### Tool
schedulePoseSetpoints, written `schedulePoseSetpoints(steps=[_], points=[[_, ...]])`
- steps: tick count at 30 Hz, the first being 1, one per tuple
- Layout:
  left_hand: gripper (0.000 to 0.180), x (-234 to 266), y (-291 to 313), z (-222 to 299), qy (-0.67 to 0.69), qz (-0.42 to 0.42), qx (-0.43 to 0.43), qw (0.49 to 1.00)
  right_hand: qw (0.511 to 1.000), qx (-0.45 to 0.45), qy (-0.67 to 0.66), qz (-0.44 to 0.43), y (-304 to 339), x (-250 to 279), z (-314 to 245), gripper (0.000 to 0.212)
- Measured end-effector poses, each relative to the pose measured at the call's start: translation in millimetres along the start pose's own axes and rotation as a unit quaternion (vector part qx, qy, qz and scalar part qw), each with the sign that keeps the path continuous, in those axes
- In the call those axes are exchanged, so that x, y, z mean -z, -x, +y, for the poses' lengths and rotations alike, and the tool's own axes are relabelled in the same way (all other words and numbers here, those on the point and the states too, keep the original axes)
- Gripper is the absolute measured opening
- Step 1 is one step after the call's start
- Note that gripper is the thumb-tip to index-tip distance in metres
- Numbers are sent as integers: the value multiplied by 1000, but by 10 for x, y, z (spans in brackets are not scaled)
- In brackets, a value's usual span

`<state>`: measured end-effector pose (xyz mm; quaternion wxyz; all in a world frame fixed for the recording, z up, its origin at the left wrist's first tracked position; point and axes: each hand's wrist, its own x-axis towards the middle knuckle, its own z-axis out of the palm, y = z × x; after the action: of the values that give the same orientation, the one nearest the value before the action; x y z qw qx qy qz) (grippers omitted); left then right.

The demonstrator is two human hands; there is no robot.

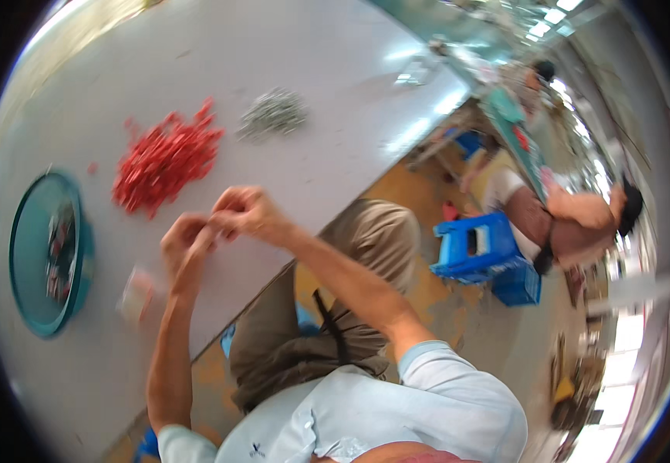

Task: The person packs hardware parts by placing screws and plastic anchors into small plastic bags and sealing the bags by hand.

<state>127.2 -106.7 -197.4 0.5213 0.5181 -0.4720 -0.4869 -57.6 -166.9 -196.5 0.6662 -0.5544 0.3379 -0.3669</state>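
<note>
1. White and broad, the table (288, 69) ran across a busy workshop, with an ochre floor (458, 309) beside it and a blue stool (477, 251) a little way off.
2. Another person (574, 220) sat bent over near that stool, well apart from the worker I was watching.
3. Both of the worker's hands met above the table's near edge: the left hand (184, 247) lower and nearer the body, the right hand (250, 212) just beyond it, fingertips touching.
4. Fingers of both hands were curled and pinched together at the meeting point, as if on some small piece, but the blur hid it; I could not tell what they gripped, nor which way its long axis lay.
5. Red pieces (167, 158) lay in a loose heap farther out on the table, up and to the left of the hands; the left hand was the nearer one to it.
6. Grey pieces (273, 113) made a smaller heap beyond the red, nearer the right hand's side.
7. A teal dish (22, 255) sat well to the left, holding a few mixed bits.
8. A small clear packet (136, 295) lay just below the left wrist, not touched.
</note>
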Motion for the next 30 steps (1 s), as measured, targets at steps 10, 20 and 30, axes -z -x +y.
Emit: schedulePoseSetpoints(steps=[10, 20, 30], points=[[6, -216, 10, -110, -208, 69, -242, 945, 886, 134, 417, 153, 150, -151, -70, 9], [3, -132, -102, -149, -40, 53, -94, 993, 810, 129, 551, 154, -858, 804, -483, 24], [4, -129, -72, -93, -76, 62, -121, 988, 760, -46, 636, 128, -1539, 745, -485, 27]])
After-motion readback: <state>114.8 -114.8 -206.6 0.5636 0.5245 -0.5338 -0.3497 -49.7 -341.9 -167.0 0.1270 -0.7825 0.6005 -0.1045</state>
